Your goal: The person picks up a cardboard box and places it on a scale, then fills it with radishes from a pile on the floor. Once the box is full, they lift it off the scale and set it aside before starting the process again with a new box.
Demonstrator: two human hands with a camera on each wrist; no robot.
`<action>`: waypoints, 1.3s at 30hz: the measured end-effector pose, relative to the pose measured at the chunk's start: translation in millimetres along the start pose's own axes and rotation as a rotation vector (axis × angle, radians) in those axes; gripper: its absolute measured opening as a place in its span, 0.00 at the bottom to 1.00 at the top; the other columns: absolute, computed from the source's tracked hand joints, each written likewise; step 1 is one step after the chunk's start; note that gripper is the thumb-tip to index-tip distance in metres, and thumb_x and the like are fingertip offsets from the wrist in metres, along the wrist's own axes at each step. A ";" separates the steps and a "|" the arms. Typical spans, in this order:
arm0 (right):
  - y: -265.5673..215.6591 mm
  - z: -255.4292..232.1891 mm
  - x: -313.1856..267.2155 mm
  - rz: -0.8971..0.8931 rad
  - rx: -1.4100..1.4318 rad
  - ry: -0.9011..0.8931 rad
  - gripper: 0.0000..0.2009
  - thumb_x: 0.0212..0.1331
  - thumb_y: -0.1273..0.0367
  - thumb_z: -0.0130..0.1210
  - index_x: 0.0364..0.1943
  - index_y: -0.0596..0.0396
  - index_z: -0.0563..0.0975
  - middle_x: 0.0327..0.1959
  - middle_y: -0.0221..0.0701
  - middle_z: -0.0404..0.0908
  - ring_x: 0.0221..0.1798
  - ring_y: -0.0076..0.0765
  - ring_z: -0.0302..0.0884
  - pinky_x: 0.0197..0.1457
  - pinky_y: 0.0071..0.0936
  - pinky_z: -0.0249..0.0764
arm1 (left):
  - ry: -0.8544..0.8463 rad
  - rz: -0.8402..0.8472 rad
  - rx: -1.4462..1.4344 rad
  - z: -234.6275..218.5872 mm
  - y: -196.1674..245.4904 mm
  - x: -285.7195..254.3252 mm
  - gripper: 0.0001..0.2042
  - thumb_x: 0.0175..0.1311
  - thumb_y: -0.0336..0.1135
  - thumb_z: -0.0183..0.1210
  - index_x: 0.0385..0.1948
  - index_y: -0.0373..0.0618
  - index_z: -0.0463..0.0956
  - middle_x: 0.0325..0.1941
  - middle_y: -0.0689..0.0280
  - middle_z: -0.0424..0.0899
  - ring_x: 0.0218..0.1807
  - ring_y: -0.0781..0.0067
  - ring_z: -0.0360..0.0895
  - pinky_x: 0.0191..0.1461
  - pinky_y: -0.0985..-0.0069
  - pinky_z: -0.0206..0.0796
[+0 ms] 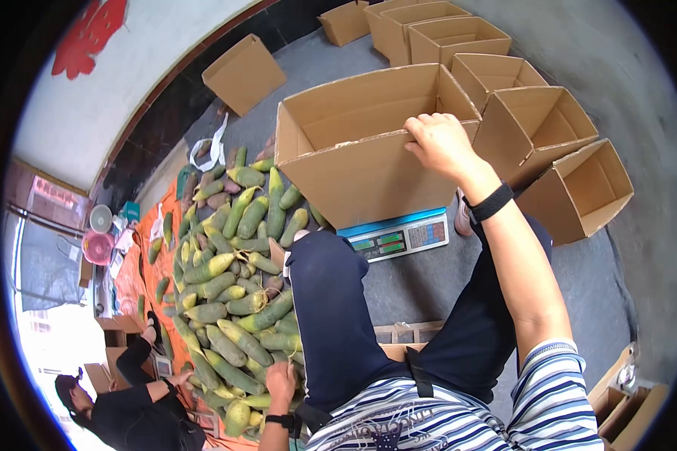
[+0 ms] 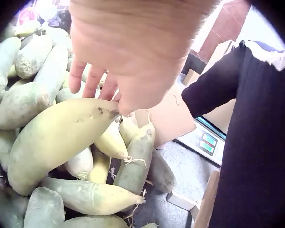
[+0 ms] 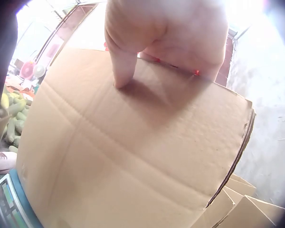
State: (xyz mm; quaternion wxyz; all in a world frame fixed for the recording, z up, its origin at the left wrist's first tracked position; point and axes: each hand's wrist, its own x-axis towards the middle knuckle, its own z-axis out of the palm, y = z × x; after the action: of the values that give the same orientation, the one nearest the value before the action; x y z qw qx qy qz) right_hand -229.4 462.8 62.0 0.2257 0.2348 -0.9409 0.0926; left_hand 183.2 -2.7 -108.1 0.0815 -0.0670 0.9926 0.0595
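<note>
My right hand (image 1: 440, 143) grips the near top rim of a tall open carton (image 1: 368, 169), with its fingers over the edge. In the right wrist view the thumb presses the carton's outer face (image 3: 109, 142). The carton stands on a digital scale (image 1: 399, 239) with a blue platform. My left hand (image 1: 280, 385) is low over a heap of green radishes (image 1: 233, 349), its fingers loosely bent. In the left wrist view, a large yellow-green radish (image 2: 57, 137) has its tip beside the left thumb and covers some fingertips; contact is unclear.
Several open cartons (image 1: 538, 120) stand in a row behind and right of the scale. Another carton (image 1: 244, 74) is at the back left. A person in black (image 1: 139, 410) sits left of the heap, near an orange sheet (image 1: 139, 267).
</note>
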 end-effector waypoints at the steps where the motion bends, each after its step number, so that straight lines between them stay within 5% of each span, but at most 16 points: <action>1: 0.0 -0.3 -0.7 0.010 -0.004 0.008 0.12 0.51 0.64 0.63 0.37 0.52 0.76 0.34 0.35 0.80 0.42 0.43 0.78 0.49 0.40 0.70 | 0.051 -0.052 -0.055 -3.8 -0.5 -4.9 0.07 0.57 0.35 0.59 0.29 0.41 0.78 0.35 0.54 0.81 0.41 0.49 0.75 0.46 0.58 0.67; 8: -1.6 -1.1 -1.6 0.021 0.019 -0.012 0.13 0.51 0.64 0.62 0.38 0.53 0.75 0.35 0.35 0.80 0.43 0.44 0.77 0.49 0.39 0.70 | 0.374 -0.195 -0.227 -36.2 -29.8 -15.6 0.08 0.64 0.33 0.55 0.33 0.37 0.78 0.32 0.52 0.79 0.37 0.51 0.74 0.45 0.62 0.66; 12: -2.0 -1.1 -2.6 0.033 0.024 -0.005 0.12 0.51 0.65 0.62 0.37 0.53 0.75 0.36 0.36 0.80 0.43 0.44 0.77 0.50 0.39 0.70 | 0.530 -0.390 -0.448 -124.7 -13.6 18.0 0.14 0.70 0.39 0.51 0.34 0.35 0.78 0.31 0.59 0.78 0.34 0.64 0.71 0.43 0.71 0.64; 17: -1.9 0.5 -5.1 0.040 0.015 0.011 0.11 0.51 0.63 0.62 0.34 0.50 0.76 0.34 0.34 0.80 0.42 0.42 0.78 0.50 0.38 0.68 | 0.899 -0.224 -0.503 -270.8 79.2 80.5 0.17 0.72 0.42 0.49 0.39 0.34 0.79 0.34 0.63 0.80 0.40 0.72 0.73 0.47 0.73 0.65; 20: -3.6 -3.4 -6.4 0.042 0.008 0.009 0.11 0.50 0.62 0.63 0.34 0.50 0.76 0.34 0.34 0.80 0.43 0.41 0.78 0.50 0.38 0.68 | 1.091 -0.105 -0.634 -313.4 101.7 117.2 0.17 0.72 0.42 0.49 0.41 0.35 0.79 0.39 0.63 0.80 0.47 0.69 0.76 0.53 0.74 0.67; 22: -4.4 -2.4 -7.0 0.049 0.021 -0.003 0.11 0.50 0.63 0.63 0.34 0.50 0.76 0.34 0.34 0.80 0.43 0.41 0.78 0.50 0.38 0.67 | 1.157 0.123 -0.746 -357.6 129.1 168.0 0.17 0.72 0.42 0.48 0.43 0.36 0.78 0.42 0.63 0.80 0.47 0.67 0.78 0.55 0.72 0.69; 26: -5.0 -0.2 -9.2 0.051 0.046 0.035 0.10 0.50 0.63 0.63 0.33 0.50 0.76 0.33 0.34 0.80 0.41 0.41 0.77 0.49 0.37 0.66 | 0.963 0.327 -1.086 -366.0 188.6 259.7 0.13 0.72 0.40 0.50 0.43 0.43 0.80 0.41 0.68 0.81 0.43 0.77 0.78 0.45 0.80 0.71; 30: -6.0 -1.7 -10.0 0.058 0.055 0.051 0.08 0.50 0.64 0.61 0.31 0.50 0.76 0.32 0.34 0.80 0.40 0.41 0.77 0.48 0.38 0.66 | 0.742 0.434 -0.883 -323.5 232.1 347.0 0.13 0.71 0.41 0.53 0.37 0.42 0.81 0.31 0.74 0.79 0.33 0.83 0.72 0.36 0.82 0.65; 32: -6.4 -2.5 -9.4 0.062 0.051 0.024 0.11 0.50 0.63 0.62 0.33 0.51 0.75 0.33 0.35 0.79 0.41 0.43 0.77 0.48 0.39 0.67 | 0.636 0.467 -0.679 -305.6 255.2 365.9 0.13 0.68 0.40 0.55 0.36 0.38 0.80 0.29 0.66 0.81 0.32 0.78 0.74 0.37 0.77 0.67; 35: -7.3 3.0 -9.1 0.070 0.047 0.056 0.02 0.52 0.70 0.53 0.29 0.49 0.77 0.31 0.33 0.80 0.39 0.39 0.76 0.48 0.37 0.66 | 0.469 0.553 -0.409 -281.0 276.0 381.2 0.11 0.63 0.38 0.57 0.32 0.39 0.79 0.30 0.52 0.80 0.32 0.54 0.78 0.39 0.67 0.69; 39: -7.8 3.0 -8.0 0.072 0.041 0.030 0.02 0.52 0.70 0.53 0.29 0.49 0.77 0.30 0.32 0.80 0.39 0.38 0.76 0.48 0.36 0.66 | 0.167 0.463 -0.118 -263.9 292.2 374.0 0.12 0.61 0.40 0.59 0.32 0.39 0.80 0.28 0.53 0.81 0.34 0.55 0.80 0.39 0.66 0.70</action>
State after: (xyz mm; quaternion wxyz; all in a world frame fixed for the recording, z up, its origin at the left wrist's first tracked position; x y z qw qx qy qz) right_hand -220.5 458.4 56.2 0.2316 0.2038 -0.9432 0.1233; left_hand -264.7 204.6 118.3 -0.0206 0.1526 0.9797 0.1285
